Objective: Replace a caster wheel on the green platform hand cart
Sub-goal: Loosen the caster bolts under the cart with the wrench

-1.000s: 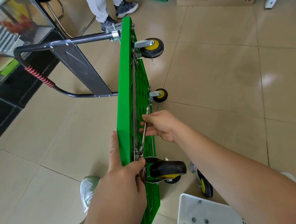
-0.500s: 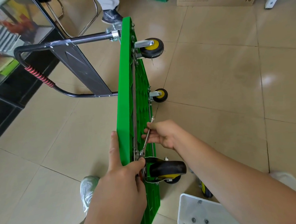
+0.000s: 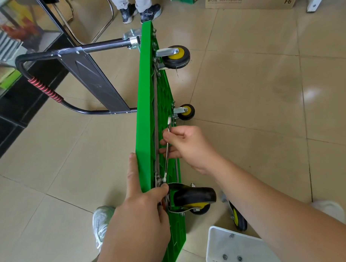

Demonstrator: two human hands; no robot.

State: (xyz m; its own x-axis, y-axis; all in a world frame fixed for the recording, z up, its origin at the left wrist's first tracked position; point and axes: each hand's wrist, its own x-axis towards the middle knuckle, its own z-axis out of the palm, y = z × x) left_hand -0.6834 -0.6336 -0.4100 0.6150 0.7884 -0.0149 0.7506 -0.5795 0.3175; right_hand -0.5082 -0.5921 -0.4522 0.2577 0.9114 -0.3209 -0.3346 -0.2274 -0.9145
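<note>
At far left, a display case (image 3: 14, 44) of reflective glass over a glossy black base. Just right of it, the folding handle (image 3: 98, 45): black steel tube bent into a rounded loop, bound on one stretch with ridged red-and-black cord (image 3: 44, 89) and spanned by a flat dark metal panel (image 3: 92, 82). Low down, a grey-white mesh shoe (image 3: 102, 223) on the floor (image 3: 255, 108) of smooth, shiny beige tiles. Then the left grip (image 3: 138, 220), clamped on the near end of the green platform hand cart (image 3: 146, 112): forefinger laid straight along the flat deck face, thumb hooked over the upper edge to the metal fittings. Stands on one long side edge on the floor, mid-view; hard moulded plastic; long axis from near and low to far and high, smooth deck face turned left, honeycomb-ribbed underside and wheels turned right, handle jutting leftward at the far end. Beyond that end, another person's dark trainers (image 3: 140, 12). Against the underside, a slim bright steel wrench (image 3: 167, 150), nearly parallel to the cart's length, near head at the caster's mounting plate. Right grip (image 3: 188, 146) closed round the wrench's shank, fingers curled. At the near end, a caster (image 3: 194, 195): fat black rubber tyre, yellow hub, bent steel fork, projecting rightward. Farther along, a top far caster (image 3: 176, 56) and a bottom far caster (image 3: 186, 111), alike in make. Further right, a loose caster (image 3: 238, 218) on the tiles, partly hidden behind the right forearm. At bottom right, a white plastic basket (image 3: 212, 243) holding small steel nuts (image 3: 224, 257). Along the top edge, a brown cardboard box (image 3: 250, 0).
</note>
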